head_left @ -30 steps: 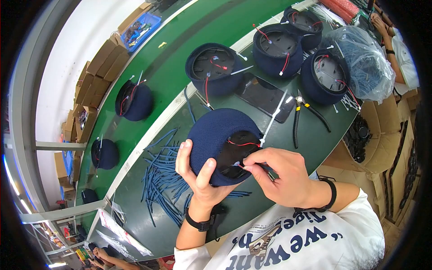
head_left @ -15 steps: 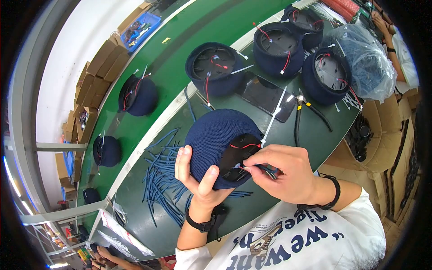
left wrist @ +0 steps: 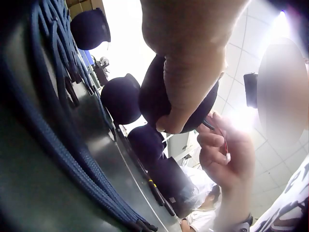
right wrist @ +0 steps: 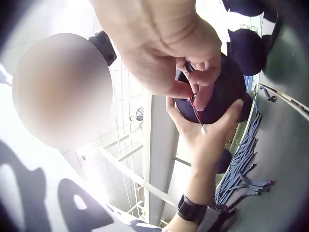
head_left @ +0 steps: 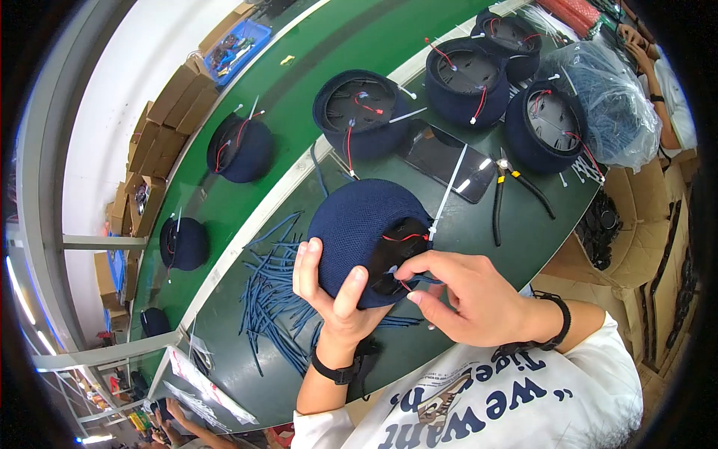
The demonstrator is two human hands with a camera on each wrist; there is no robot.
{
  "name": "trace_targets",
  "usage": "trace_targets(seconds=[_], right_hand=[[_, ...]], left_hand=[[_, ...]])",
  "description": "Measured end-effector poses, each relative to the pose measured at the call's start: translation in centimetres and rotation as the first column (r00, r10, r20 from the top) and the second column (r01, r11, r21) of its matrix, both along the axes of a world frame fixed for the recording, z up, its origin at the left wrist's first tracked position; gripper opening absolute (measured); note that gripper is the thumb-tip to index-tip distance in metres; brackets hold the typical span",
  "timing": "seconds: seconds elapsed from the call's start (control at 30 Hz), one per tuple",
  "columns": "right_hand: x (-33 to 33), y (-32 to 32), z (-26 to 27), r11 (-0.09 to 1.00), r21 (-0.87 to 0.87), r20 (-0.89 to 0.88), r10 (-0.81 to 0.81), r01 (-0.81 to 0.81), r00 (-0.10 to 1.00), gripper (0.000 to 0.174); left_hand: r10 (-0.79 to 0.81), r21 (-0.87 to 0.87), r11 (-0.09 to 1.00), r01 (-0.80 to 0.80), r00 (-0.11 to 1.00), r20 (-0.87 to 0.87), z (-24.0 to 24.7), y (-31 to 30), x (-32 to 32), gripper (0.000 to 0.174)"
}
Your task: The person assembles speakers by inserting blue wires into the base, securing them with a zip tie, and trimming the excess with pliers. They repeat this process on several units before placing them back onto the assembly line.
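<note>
My left hand [head_left: 336,299] cradles a navy fabric-covered round shell [head_left: 359,224], tilted so its black opening faces my right hand [head_left: 482,299]. The thumb and fingers of my right hand pinch a thin red and black wire [right wrist: 195,107] at the opening; a white connector [right wrist: 203,129] hangs from the wire's end. A short dark blue cord [left wrist: 208,124] also sits among those fingers. Another red wire [head_left: 404,238] crosses the upper part of the opening, and a white cable tie [head_left: 450,187] sticks out from the rim. The far side of the shell is hidden.
Blue cords [head_left: 273,292] lie piled left of the shell. Behind it are a dark phone [head_left: 446,161], cutters [head_left: 502,196] and several similar shells [head_left: 363,120]. More shells [head_left: 239,146] sit on the green belt [head_left: 288,93]. A clear bag [head_left: 609,105] is at the right.
The shells on the green belt have moved up and right. My right fingers have shifted slightly left along the opening, still pinching the wire. My left hand keeps its hold.
</note>
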State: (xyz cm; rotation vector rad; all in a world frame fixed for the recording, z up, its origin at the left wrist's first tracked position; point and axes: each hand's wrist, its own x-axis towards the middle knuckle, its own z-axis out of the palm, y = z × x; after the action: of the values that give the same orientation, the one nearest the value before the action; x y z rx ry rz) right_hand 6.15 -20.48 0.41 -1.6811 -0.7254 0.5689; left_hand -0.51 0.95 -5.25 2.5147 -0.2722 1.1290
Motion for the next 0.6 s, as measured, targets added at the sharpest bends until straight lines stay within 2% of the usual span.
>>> trace_targets(seconds=[0.03,0.13,0.23,0.27,0.3,0.37,0.4,0.43,0.5,0.57,0.6], right_hand=[[-0.1,0.1,-0.4,1.000,0.009,-0.029,0.024,-0.024,0.999,0.036],[0.3,0.6,-0.5,0.993,-0.088,0.114,0.089,-0.080,0.989,0.047],[0.8,1.0,0.6,0.982,-0.161,0.265,0.138,-0.097,0.954,0.059],[1.5,1.1,0.8,0.979,-0.159,0.266,0.170,-0.131,0.949,0.063],[2.0,1.3,0.9,0.996,-0.033,0.292,0.088,-0.081,0.952,0.061],[2.5,1.1,0.9,0.977,0.212,0.298,-0.073,0.009,0.952,0.058],[2.6,0.8,-0.2,0.952,0.287,0.226,-0.175,0.106,0.958,0.050],[3.1,1.0,-2.1,0.909,0.389,0.275,-0.269,0.150,0.923,0.042],[3.8,1.3,-4.1,0.926,0.343,0.194,-0.233,0.156,0.953,0.034],[3.8,1.8,-6.2,0.972,0.204,0.072,-0.132,0.115,0.989,0.029],[3.7,1.9,-6.3,0.987,0.145,0.047,-0.077,0.070,0.996,0.028]], left_hand=[[-0.012,-0.041,0.999,0.013,1.000,0.029,-0.1,0.0,0.2,0.091],[0.010,0.081,0.997,-0.006,0.999,-0.043,0.1,0.6,0.0,0.112],[-0.006,0.057,0.998,0.010,0.997,-0.073,0.4,1.2,0.2,0.111],[-0.005,0.060,0.998,0.011,0.995,-0.102,0.7,1.6,0.2,0.115],[-0.007,0.018,1.000,0.009,0.996,-0.091,1.0,2.1,0.3,0.120],[0.010,-0.177,0.984,-0.022,0.998,-0.068,2.4,3.7,0.2,0.116],[0.057,-0.197,0.979,-0.062,0.998,-0.030,3.0,5.1,0.1,0.122],[0.170,-0.185,0.968,-0.167,0.985,-0.001,4.3,6.2,0.1,0.121],[0.409,-0.145,0.900,-0.411,0.911,-0.043,6.4,9.4,0.3,0.122],[0.515,-0.375,0.757,-0.535,0.842,-0.162,5.3,13.2,2.2,0.122],[0.550,-0.418,0.722,-0.551,0.824,-0.137,4.2,15.1,3.7,0.117]])
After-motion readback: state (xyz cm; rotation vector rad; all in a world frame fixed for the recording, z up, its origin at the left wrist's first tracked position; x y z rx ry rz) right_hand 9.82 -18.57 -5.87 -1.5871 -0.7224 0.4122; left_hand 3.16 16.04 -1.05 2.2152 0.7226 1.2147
